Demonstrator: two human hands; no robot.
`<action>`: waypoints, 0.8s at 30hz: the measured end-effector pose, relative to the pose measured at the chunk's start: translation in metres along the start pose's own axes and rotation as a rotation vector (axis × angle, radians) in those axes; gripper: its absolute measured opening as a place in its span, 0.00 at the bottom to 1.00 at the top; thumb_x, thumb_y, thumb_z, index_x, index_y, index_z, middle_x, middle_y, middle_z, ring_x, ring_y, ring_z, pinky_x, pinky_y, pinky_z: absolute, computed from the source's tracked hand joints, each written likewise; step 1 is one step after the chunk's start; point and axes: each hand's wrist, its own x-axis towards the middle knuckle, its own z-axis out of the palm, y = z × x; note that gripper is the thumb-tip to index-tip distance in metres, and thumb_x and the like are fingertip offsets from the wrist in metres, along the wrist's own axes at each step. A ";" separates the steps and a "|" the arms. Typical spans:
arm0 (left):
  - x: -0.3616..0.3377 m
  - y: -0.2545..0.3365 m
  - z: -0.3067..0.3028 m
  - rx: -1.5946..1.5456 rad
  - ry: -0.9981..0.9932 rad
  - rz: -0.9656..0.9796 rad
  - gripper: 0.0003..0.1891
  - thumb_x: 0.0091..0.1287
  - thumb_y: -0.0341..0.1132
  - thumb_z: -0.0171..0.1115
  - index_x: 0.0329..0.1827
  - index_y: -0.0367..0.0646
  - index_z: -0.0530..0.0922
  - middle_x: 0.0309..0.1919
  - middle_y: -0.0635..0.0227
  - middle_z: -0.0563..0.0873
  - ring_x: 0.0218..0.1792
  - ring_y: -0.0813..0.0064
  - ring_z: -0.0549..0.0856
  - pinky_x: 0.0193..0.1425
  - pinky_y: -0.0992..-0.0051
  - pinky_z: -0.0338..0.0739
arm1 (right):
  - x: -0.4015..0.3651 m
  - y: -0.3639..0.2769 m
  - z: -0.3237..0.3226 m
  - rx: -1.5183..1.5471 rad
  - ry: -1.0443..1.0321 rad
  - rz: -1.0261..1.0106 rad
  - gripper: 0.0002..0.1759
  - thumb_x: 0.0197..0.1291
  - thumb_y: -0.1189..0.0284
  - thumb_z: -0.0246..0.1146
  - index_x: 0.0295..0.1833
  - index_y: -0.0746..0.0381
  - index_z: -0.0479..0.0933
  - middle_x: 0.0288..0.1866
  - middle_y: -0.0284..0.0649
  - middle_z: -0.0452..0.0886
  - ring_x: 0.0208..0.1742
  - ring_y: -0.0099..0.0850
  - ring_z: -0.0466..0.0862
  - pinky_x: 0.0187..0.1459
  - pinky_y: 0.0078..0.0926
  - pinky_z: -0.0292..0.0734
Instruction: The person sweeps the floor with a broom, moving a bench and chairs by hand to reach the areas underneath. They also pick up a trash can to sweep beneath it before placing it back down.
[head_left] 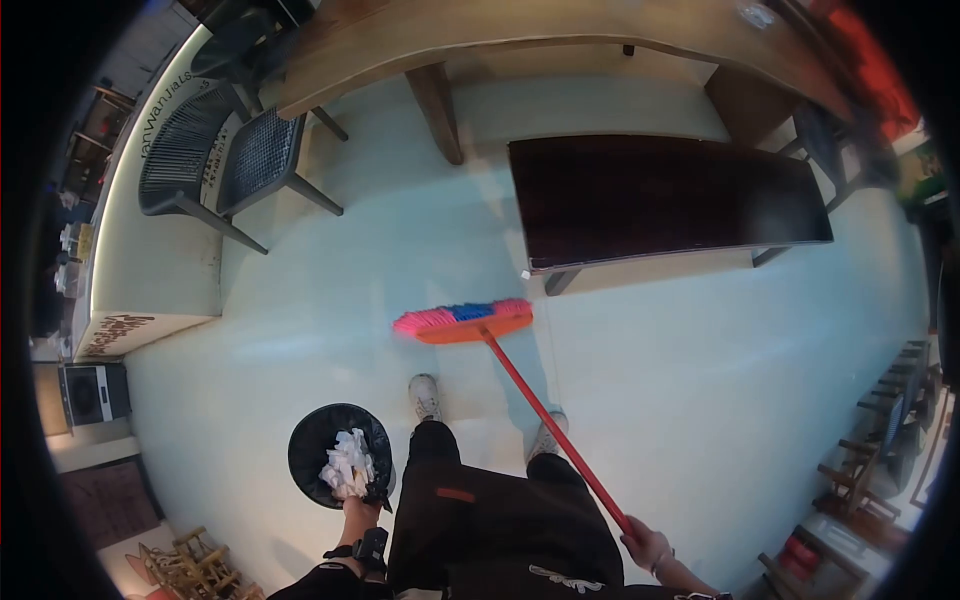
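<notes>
My right hand (648, 546) is closed around the upper end of a red broom handle. The broom (470, 329) has an orange head with pink and blue bristles, held out in front of my feet and pointing away from me. At my left side, my left hand (360, 508) grips the near rim of a black trash bin (305, 452). Crumpled white paper (350, 462) lies inside the bin, close to my fingers, which are partly hidden by the rim and the black liner.
A dark bench (665, 200) stands ahead to the right, near a long wooden table (370, 50). A grey woven chair (262, 155) is ahead left beside a white counter (165, 260). Wooden chairs (850, 480) line the right side. A speaker-like box (95, 393) sits at left.
</notes>
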 end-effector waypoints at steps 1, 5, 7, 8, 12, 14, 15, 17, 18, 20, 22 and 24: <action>-0.007 0.016 -0.016 0.224 -0.011 0.084 0.19 0.58 0.37 0.43 0.53 0.46 0.67 0.48 0.59 0.73 0.48 0.63 0.73 0.43 0.59 0.72 | 0.026 -0.022 0.008 -0.019 0.028 -0.041 0.25 0.50 0.59 0.54 0.55 0.50 0.63 0.28 0.47 0.77 0.32 0.47 0.77 0.34 0.39 0.73; 0.080 -0.131 -0.009 -0.595 0.099 0.049 0.13 0.56 0.41 0.48 0.43 0.51 0.73 0.35 0.72 0.80 0.35 0.68 0.78 0.33 0.69 0.72 | 0.156 -0.131 0.021 -0.049 0.176 -0.104 0.25 0.51 0.61 0.53 0.56 0.53 0.62 0.29 0.51 0.76 0.32 0.49 0.76 0.36 0.40 0.72; 0.104 -0.119 -0.043 -1.183 -0.030 -0.427 0.13 0.57 0.39 0.48 0.44 0.48 0.72 0.38 0.68 0.79 0.37 0.69 0.77 0.37 0.71 0.72 | 0.216 -0.197 0.011 -0.123 0.189 -0.075 0.27 0.53 0.60 0.49 0.59 0.52 0.57 0.32 0.52 0.76 0.34 0.49 0.76 0.39 0.41 0.71; 0.119 -0.119 -0.054 -1.258 -0.053 -0.592 0.13 0.57 0.38 0.47 0.44 0.47 0.72 0.39 0.66 0.78 0.38 0.70 0.77 0.39 0.72 0.73 | 0.244 -0.227 0.006 -0.130 0.215 -0.067 0.27 0.54 0.61 0.48 0.61 0.52 0.54 0.34 0.52 0.76 0.36 0.49 0.76 0.41 0.41 0.70; 0.147 -0.096 -0.094 -1.366 -0.022 -1.005 0.15 0.62 0.39 0.37 0.43 0.44 0.72 0.37 0.63 0.79 0.37 0.66 0.78 0.37 0.69 0.75 | 0.324 -0.335 -0.013 -0.211 0.256 0.036 0.27 0.58 0.61 0.41 0.63 0.50 0.46 0.39 0.52 0.75 0.40 0.48 0.75 0.45 0.42 0.68; 0.161 -0.100 -0.111 -1.358 -0.126 -0.988 0.18 0.63 0.40 0.33 0.42 0.43 0.72 0.35 0.63 0.80 0.35 0.64 0.79 0.34 0.66 0.76 | 0.345 -0.358 -0.005 -0.199 0.245 0.114 0.27 0.58 0.61 0.40 0.63 0.50 0.46 0.38 0.53 0.75 0.41 0.48 0.75 0.45 0.42 0.68; 0.168 -0.093 -0.116 -1.341 -0.141 -0.976 0.18 0.63 0.40 0.32 0.43 0.43 0.71 0.36 0.62 0.80 0.35 0.64 0.79 0.34 0.67 0.76 | 0.346 -0.360 -0.002 -0.179 0.243 0.160 0.26 0.59 0.61 0.40 0.63 0.49 0.46 0.38 0.53 0.75 0.41 0.48 0.75 0.45 0.43 0.68; 0.188 -0.086 -0.137 -1.304 -0.176 -0.974 0.18 0.63 0.40 0.32 0.44 0.43 0.70 0.36 0.62 0.79 0.34 0.64 0.79 0.34 0.67 0.76 | 0.329 -0.357 0.019 -0.173 0.213 0.204 0.27 0.59 0.60 0.40 0.64 0.49 0.45 0.38 0.53 0.75 0.41 0.49 0.75 0.45 0.43 0.68; 0.200 -0.084 -0.143 -1.257 -0.177 -0.965 0.18 0.63 0.40 0.32 0.44 0.43 0.70 0.37 0.62 0.79 0.34 0.64 0.79 0.34 0.67 0.75 | 0.315 -0.354 0.027 -0.173 0.187 0.212 0.27 0.59 0.60 0.40 0.64 0.48 0.45 0.37 0.54 0.75 0.40 0.49 0.75 0.44 0.43 0.68; 0.213 -0.075 -0.145 -1.217 -0.191 -0.956 0.18 0.63 0.40 0.32 0.45 0.42 0.69 0.37 0.62 0.78 0.33 0.64 0.79 0.34 0.66 0.75 | 0.272 -0.336 0.042 -0.177 0.135 0.260 0.27 0.59 0.59 0.40 0.64 0.47 0.43 0.37 0.54 0.75 0.40 0.49 0.75 0.43 0.44 0.68; 0.222 -0.060 -0.149 -1.079 -0.134 -0.950 0.16 0.62 0.38 0.34 0.44 0.45 0.70 0.36 0.66 0.78 0.31 0.69 0.75 0.32 0.73 0.70 | 0.215 -0.313 0.058 -0.191 0.080 0.331 0.28 0.58 0.59 0.40 0.64 0.45 0.42 0.36 0.55 0.75 0.38 0.50 0.75 0.42 0.46 0.68; 0.224 -0.046 -0.153 -1.047 -0.105 -0.961 0.16 0.61 0.39 0.34 0.44 0.45 0.70 0.37 0.64 0.77 0.31 0.68 0.74 0.32 0.71 0.69 | 0.151 -0.295 0.074 -0.155 0.019 0.368 0.28 0.58 0.58 0.40 0.64 0.45 0.43 0.35 0.55 0.75 0.38 0.52 0.75 0.42 0.46 0.68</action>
